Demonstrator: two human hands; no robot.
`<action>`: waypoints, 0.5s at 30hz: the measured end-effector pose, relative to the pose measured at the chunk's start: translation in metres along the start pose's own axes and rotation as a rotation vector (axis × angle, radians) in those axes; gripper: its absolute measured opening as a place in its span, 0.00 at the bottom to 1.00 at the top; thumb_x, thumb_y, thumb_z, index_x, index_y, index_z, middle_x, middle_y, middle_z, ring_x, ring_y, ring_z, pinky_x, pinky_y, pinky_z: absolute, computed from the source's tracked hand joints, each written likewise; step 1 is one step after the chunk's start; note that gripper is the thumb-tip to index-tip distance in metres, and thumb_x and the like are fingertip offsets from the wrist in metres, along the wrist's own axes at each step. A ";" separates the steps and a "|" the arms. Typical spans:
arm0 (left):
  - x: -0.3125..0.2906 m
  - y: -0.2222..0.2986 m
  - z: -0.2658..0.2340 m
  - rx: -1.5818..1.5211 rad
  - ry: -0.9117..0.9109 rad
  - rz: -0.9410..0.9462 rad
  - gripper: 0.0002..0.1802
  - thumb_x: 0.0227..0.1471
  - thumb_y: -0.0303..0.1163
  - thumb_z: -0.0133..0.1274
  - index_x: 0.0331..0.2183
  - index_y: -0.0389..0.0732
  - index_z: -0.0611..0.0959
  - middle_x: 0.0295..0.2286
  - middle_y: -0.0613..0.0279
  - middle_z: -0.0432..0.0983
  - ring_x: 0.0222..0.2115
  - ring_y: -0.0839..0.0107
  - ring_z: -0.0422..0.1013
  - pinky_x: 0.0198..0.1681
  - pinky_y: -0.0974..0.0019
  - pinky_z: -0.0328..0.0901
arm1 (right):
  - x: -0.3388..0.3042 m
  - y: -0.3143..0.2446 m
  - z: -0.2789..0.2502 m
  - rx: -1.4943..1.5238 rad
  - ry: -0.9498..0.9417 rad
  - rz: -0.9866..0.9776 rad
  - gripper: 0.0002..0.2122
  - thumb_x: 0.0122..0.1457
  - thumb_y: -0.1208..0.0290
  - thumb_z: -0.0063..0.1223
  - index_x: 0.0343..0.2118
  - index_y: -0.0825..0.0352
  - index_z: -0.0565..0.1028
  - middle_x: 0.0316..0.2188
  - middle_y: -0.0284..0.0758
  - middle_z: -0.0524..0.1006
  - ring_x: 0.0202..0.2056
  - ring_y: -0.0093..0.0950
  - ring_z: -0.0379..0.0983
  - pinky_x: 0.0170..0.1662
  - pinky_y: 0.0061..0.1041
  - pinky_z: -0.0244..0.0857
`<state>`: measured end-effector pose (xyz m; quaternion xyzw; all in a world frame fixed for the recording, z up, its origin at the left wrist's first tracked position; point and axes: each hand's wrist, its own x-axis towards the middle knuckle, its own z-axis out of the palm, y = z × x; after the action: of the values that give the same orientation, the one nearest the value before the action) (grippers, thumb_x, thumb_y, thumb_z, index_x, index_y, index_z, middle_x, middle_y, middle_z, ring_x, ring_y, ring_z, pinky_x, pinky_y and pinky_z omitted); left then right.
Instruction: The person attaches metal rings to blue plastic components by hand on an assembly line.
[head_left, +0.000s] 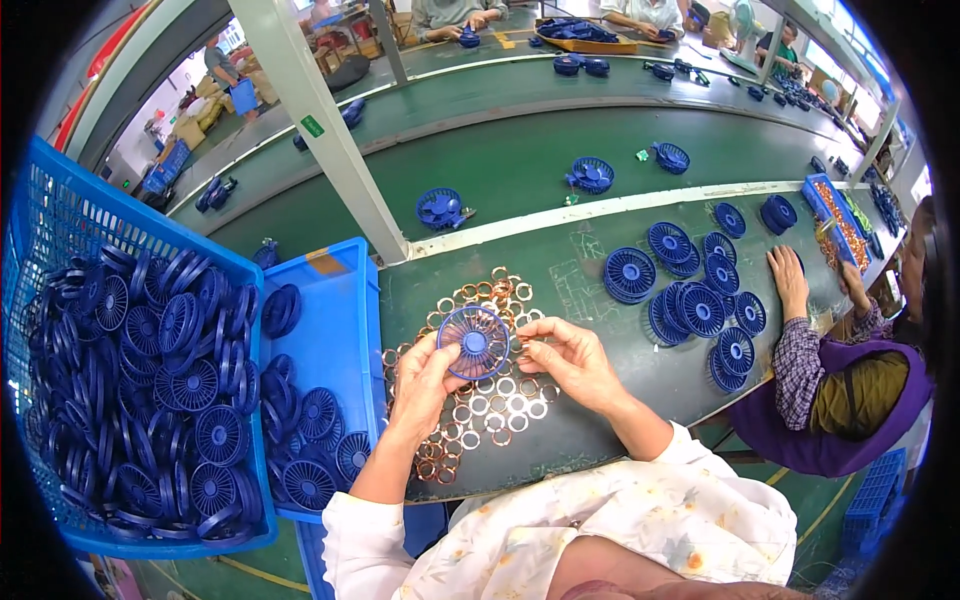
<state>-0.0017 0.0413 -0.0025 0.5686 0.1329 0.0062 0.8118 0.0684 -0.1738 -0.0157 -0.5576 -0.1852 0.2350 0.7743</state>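
My left hand (pixel 422 385) holds a round blue fan grille (pixel 488 362) upright by its lower left edge, thumb across its spokes. Close to the grille's right edge, my right hand (pixel 568 368) has its thumb and fingertips pinched together. A small coppery bit shows at those fingertips, too small to name. Beneath and around both hands, many metal rings (pixel 470 438), some silvery and some copper-coloured, lie spread over the green worktable (pixel 590 445). Stacks of similar blue grilles (pixel 702 308) stand on the table to the right.
At left, a blue mesh crate (pixel 140 245) is heaped with grilles, beside a blue tray (pixel 330 290) holding several more. Fan parts (pixel 440 208) lie on the conveyor belt (pixel 520 165) beyond a white post (pixel 320 130). A co-worker's hand (pixel 790 280) rests at right, near an orange-filled tray (pixel 838 225).
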 end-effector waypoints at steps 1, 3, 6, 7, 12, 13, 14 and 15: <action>0.000 0.000 0.000 -0.031 -0.014 -0.011 0.17 0.63 0.29 0.46 0.50 0.32 0.77 0.43 0.54 0.79 0.42 0.66 0.78 0.46 0.61 0.76 | -0.001 -0.003 0.002 -0.001 0.000 0.000 0.10 0.64 0.77 0.53 0.48 0.72 0.74 0.40 0.34 0.78 0.40 0.20 0.78 0.44 0.21 0.77; -0.001 0.002 0.001 -0.062 -0.025 -0.021 0.16 0.63 0.29 0.45 0.49 0.32 0.77 0.43 0.55 0.78 0.42 0.68 0.78 0.46 0.62 0.76 | -0.003 -0.010 0.007 -0.108 -0.063 0.012 0.12 0.63 0.76 0.55 0.49 0.72 0.74 0.41 0.33 0.76 0.42 0.21 0.77 0.46 0.22 0.76; -0.002 0.005 0.006 -0.072 -0.051 -0.058 0.17 0.65 0.33 0.45 0.49 0.33 0.77 0.43 0.55 0.78 0.41 0.68 0.78 0.45 0.63 0.76 | 0.000 -0.013 0.018 -0.262 -0.010 -0.103 0.13 0.61 0.76 0.58 0.48 0.71 0.75 0.42 0.35 0.75 0.41 0.23 0.77 0.44 0.24 0.77; -0.001 0.003 0.005 -0.064 -0.053 -0.053 0.18 0.66 0.35 0.45 0.49 0.33 0.77 0.42 0.55 0.79 0.41 0.68 0.78 0.44 0.63 0.76 | 0.002 -0.014 0.021 -0.369 0.006 -0.185 0.13 0.60 0.77 0.59 0.47 0.71 0.76 0.43 0.36 0.75 0.41 0.24 0.78 0.43 0.25 0.77; 0.000 -0.002 0.003 -0.044 -0.076 -0.031 0.17 0.65 0.35 0.46 0.48 0.33 0.78 0.41 0.58 0.79 0.39 0.71 0.78 0.43 0.64 0.76 | 0.008 -0.012 0.033 -0.714 0.017 -0.462 0.12 0.55 0.78 0.62 0.43 0.71 0.78 0.41 0.42 0.79 0.42 0.32 0.79 0.46 0.28 0.75; 0.001 -0.005 0.002 -0.017 -0.057 -0.020 0.16 0.65 0.34 0.46 0.48 0.34 0.78 0.40 0.58 0.79 0.38 0.72 0.78 0.43 0.65 0.76 | 0.010 -0.010 0.034 -0.817 0.016 -0.531 0.12 0.54 0.77 0.63 0.43 0.69 0.78 0.40 0.42 0.79 0.42 0.35 0.79 0.45 0.30 0.75; 0.000 -0.007 0.002 0.009 -0.039 -0.009 0.15 0.65 0.33 0.47 0.47 0.34 0.79 0.40 0.59 0.79 0.38 0.73 0.78 0.43 0.65 0.77 | 0.013 -0.006 0.035 -0.853 0.043 -0.578 0.13 0.53 0.75 0.64 0.42 0.67 0.79 0.38 0.43 0.79 0.41 0.39 0.78 0.44 0.33 0.74; 0.000 -0.008 0.002 0.009 -0.036 -0.008 0.15 0.65 0.33 0.47 0.47 0.34 0.79 0.40 0.59 0.79 0.38 0.73 0.78 0.43 0.65 0.77 | 0.013 -0.004 0.036 -0.851 0.040 -0.578 0.13 0.53 0.75 0.64 0.42 0.67 0.79 0.38 0.43 0.79 0.41 0.39 0.78 0.44 0.33 0.74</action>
<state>-0.0028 0.0368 -0.0091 0.5718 0.1206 -0.0080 0.8115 0.0606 -0.1395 -0.0008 -0.7538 -0.3963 -0.0956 0.5154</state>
